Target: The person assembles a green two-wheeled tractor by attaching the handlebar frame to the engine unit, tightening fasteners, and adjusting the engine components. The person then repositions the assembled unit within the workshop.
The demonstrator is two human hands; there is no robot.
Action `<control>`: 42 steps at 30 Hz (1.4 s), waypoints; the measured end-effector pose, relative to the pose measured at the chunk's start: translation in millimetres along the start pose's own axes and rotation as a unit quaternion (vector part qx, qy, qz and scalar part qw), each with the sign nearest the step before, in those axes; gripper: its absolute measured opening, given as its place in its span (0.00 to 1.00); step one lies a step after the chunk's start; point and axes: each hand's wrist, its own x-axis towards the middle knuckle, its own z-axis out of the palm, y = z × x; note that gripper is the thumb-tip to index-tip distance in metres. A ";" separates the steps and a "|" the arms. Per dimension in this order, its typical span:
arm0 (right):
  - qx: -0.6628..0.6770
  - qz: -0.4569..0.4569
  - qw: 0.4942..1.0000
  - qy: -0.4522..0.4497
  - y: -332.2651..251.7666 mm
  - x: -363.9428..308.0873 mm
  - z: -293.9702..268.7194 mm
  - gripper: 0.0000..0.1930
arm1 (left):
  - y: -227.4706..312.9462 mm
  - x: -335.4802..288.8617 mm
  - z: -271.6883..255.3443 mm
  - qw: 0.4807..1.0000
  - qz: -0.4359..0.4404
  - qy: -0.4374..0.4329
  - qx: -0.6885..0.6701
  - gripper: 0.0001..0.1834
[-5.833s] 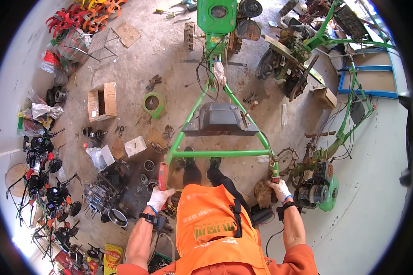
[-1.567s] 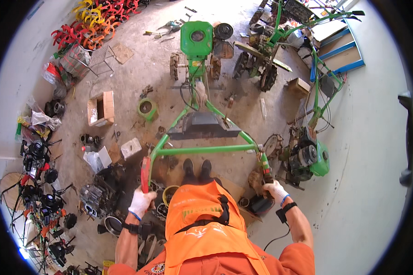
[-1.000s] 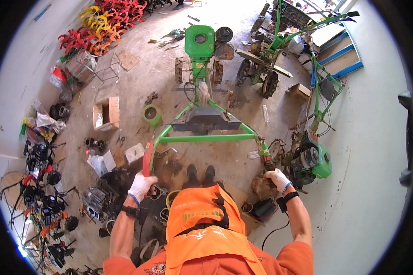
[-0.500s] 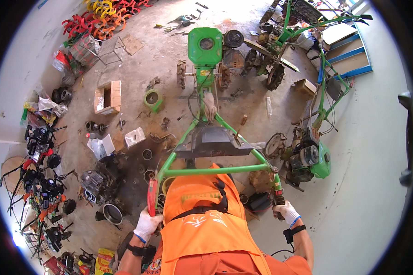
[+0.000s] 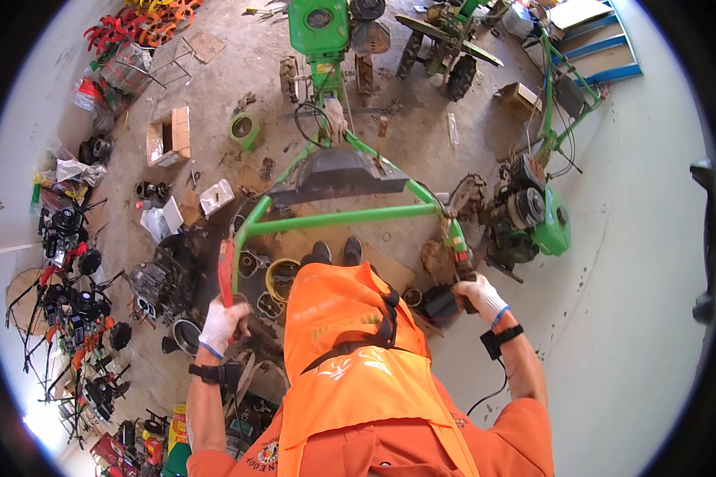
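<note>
A green walk-behind tiller (image 5: 317, 40) stands ahead of me, its handlebar frame reaching back toward my body. My left hand (image 5: 224, 323), in a white glove, is closed around the left handlebar end, just below a long red lever (image 5: 226, 270). My right hand (image 5: 483, 296), gloved too, wraps the black grip (image 5: 465, 276) of the right handlebar. A green crossbar (image 5: 342, 220) joins the two sides, and a black guard (image 5: 338, 176) sits beyond it. The grip inside my left fingers is hidden.
Engine parts (image 5: 161, 290) and a yellow ring-shaped part (image 5: 282, 278) lie on the floor at left and near my feet. A cardboard box (image 5: 169, 137) stands farther left. Another green machine (image 5: 550, 222) is by the right wall. Several black engines line the left wall.
Both hands and the handlebar have moved forward, away from my body, with both hands still gripping. My shoes now show below the crossbar. The whole scene has shifted up and slightly left.
</note>
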 end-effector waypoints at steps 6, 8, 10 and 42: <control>0.031 0.001 0.999 0.020 36.8 4.7 14.7 0.09 | -37.7 -3.1 7.3 1.000 0.012 0.000 0.007 0.10; 0.052 0.005 0.998 0.025 52.3 2.8 18.8 0.09 | -55.5 -5.8 6.7 1.000 0.021 0.009 0.018 0.10; 0.057 -0.007 0.998 0.026 68.2 -0.8 24.4 0.09 | -74.2 -10.1 4.3 0.999 0.031 0.011 0.010 0.10; 0.000 -0.112 0.993 -0.034 153.6 -143.9 19.0 0.21 | -159.7 -107.1 -73.2 0.953 -0.041 -0.243 -0.178 0.23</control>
